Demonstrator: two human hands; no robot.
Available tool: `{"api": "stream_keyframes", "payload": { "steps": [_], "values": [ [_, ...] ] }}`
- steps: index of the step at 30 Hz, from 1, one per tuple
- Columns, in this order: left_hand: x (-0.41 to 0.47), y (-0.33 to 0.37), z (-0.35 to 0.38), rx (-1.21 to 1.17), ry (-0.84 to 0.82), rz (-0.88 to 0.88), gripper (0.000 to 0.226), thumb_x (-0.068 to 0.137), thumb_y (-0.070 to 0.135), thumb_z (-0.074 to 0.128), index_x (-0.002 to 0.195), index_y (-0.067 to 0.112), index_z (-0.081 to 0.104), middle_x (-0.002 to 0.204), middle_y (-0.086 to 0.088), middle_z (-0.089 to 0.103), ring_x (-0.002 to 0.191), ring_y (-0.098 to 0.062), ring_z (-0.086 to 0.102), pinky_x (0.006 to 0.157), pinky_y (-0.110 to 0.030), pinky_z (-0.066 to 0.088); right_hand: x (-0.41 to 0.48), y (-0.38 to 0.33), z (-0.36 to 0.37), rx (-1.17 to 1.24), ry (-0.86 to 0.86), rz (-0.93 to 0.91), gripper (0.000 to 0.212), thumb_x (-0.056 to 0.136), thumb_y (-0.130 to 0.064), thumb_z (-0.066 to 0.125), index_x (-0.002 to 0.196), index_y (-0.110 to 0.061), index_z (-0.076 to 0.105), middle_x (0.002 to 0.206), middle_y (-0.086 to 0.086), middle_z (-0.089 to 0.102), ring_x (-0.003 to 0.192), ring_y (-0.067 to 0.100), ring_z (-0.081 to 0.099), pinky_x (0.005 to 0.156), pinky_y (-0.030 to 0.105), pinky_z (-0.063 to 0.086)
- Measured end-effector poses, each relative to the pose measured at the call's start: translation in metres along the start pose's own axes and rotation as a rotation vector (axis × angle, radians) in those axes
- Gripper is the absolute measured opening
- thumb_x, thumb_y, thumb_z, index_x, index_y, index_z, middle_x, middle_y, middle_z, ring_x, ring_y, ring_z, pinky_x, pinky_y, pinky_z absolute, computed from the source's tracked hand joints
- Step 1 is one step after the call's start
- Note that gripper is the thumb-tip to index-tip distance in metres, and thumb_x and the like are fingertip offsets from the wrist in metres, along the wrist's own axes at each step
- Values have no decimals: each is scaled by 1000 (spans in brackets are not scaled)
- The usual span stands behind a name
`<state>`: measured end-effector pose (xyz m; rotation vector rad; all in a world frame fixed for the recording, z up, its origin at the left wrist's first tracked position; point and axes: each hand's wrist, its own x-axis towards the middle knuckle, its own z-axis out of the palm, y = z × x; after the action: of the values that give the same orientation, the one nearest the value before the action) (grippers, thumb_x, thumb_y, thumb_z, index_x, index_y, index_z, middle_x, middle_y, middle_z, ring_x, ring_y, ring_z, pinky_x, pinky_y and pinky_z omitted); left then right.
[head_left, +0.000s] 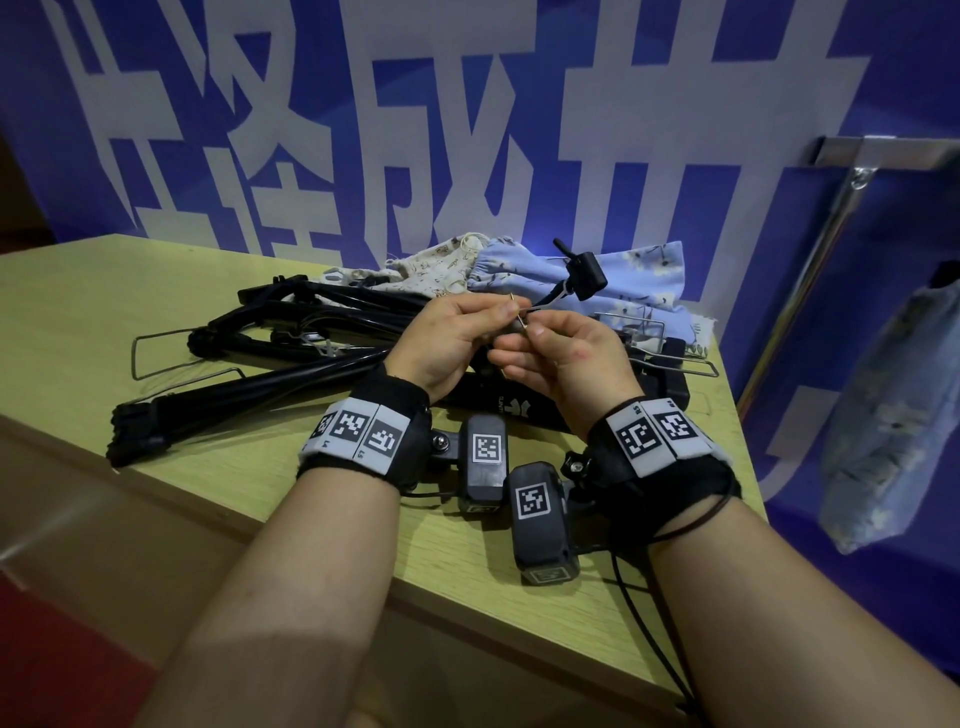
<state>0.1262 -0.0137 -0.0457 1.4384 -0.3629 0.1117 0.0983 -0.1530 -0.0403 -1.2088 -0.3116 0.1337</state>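
Left hand (447, 338), right hand (576, 358) both pinch metal pin (518, 313) at frame centre, raised off bench (78, 312), likely for fine fingertip control. Hangers (260, 353) piled left, cloth (519, 265) behind.

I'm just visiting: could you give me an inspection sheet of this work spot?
Surface: light wooden table, partly covered.
Job's things: small metal wire piece, held over the table; black clip just beyond it.
Clutter: pile of black hangers, cream floral cloth, blue floral cloth.
Grips: left hand and right hand both pinch the wire piece.
Cables: black cable trailing from the right wrist unit.
Surroundings: blue banner with white characters, metal rack, hanging blue garment.
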Motion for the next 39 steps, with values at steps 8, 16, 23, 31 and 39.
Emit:
{"api": "stream_keyframes", "payload": {
  "steps": [8,16,23,31,39],
  "values": [
    [-2,2,3,-25,-5,0,20,97,1,48,100,5,68,84,3,75,85,-5,68,79,-17,54,3,2,-1,22,5,-28,13,99,-1,40,91,-7,49,64,4,70,59,13,69,58,19,54],
    [-2,1,3,-36,7,11,23,97,1,45,96,4,68,82,0,74,81,-7,69,75,-18,54,2,2,-1,11,-12,-42,18,99,-1,39,84,-8,46,61,4,70,56,11,68,55,18,53],
    [-4,2,3,63,-21,26,22,96,-2,47,94,4,67,74,6,73,75,-3,67,72,-17,51,4,3,-2,17,-15,-40,17,98,0,41,84,-7,47,58,3,68,52,11,66,54,18,53],
    [-5,3,3,68,-25,23,27,95,-2,47,89,7,71,74,5,72,73,-4,66,68,-17,52,5,4,-2,44,13,-42,8,98,-1,43,94,-8,42,59,4,67,52,13,66,53,20,53],
    [-4,1,5,71,-2,69,28,95,-6,47,85,9,69,71,8,72,69,1,65,66,-11,47,2,-1,-4,-61,78,-53,31,93,3,48,115,-17,51,74,5,55,51,15,50,49,20,49]
  ]
}}
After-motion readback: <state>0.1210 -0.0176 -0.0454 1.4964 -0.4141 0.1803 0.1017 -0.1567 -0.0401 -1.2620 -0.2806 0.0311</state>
